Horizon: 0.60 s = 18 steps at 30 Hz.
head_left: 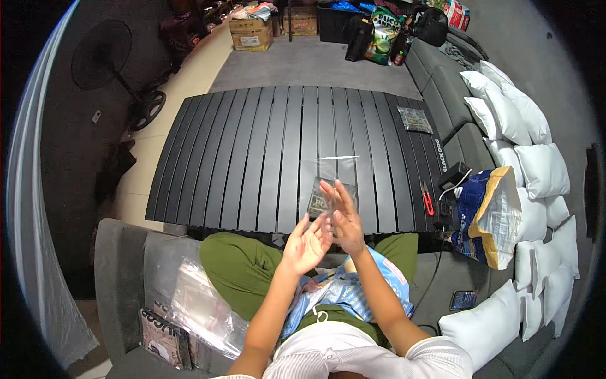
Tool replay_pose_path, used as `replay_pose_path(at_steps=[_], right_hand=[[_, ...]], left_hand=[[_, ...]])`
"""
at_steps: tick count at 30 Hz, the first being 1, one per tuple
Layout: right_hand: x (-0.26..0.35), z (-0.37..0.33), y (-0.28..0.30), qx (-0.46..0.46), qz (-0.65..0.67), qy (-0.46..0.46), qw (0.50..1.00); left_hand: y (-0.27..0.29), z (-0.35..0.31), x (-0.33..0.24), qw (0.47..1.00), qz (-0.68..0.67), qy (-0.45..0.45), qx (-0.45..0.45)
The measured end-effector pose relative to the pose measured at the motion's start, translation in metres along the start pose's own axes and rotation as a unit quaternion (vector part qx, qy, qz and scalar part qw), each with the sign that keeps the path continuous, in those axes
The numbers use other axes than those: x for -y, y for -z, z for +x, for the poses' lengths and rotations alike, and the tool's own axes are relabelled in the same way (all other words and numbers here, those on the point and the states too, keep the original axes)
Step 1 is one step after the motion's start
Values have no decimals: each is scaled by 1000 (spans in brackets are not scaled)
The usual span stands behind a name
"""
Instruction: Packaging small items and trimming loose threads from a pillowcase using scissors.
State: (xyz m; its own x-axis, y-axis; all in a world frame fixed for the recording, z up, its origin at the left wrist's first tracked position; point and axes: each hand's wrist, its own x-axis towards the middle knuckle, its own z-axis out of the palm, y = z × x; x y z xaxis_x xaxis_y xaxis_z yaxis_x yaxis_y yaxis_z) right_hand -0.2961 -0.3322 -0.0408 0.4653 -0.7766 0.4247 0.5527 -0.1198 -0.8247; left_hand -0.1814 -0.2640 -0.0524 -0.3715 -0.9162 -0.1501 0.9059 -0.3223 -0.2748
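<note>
Head view, looking straight down: both hands are up over the near edge of the black slatted table (252, 158), palms turned toward each other. The left hand (307, 243) is spread open, fingers loose, gripping nothing. The right hand (344, 218) is open too, fingers raised and fanned, and it holds nothing either. Just beyond the fingertips lies a clear plastic bag (328, 180) flat on the slats, with a small dark packet (325, 199) inside it at the near end — the right hand partly covers that packet.

That bag looks thin, light and floppy, probably slick under the fingers; I'd judge the top edge or a corner the sensible place to pinch, since the middle would just sag. The packet inside looks flat and slightly stiffer.

Across the lap sits a blue-and-white sack (353, 290). On the table's right side lie small red snips (428, 201), and a second printed packet (415, 119) rests at the far right corner. A larger blue-and-tan bag (489, 215) stands open just off the table edge.

The room — grey sofa lined with white pillows (517, 145) on the right, a phone (463, 299) on the cushion, clear bags (202, 303) on the left, a floor fan (101, 54), cardboard boxes (252, 35) beyond.
</note>
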Motion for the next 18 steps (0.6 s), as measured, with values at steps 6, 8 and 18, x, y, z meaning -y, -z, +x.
replay_pose_path(at_steps=[6,8,18], right_hand=[[18,1,-1,73,-66,43,994],[20,3,2,98,-126,67,985],[33,-9,0,4,-99,3,995]], left_hand=[[6,12,-2,993,38,110,28],[3,14,1,984,52,160,58],[5,27,11,998,-18,51,30]])
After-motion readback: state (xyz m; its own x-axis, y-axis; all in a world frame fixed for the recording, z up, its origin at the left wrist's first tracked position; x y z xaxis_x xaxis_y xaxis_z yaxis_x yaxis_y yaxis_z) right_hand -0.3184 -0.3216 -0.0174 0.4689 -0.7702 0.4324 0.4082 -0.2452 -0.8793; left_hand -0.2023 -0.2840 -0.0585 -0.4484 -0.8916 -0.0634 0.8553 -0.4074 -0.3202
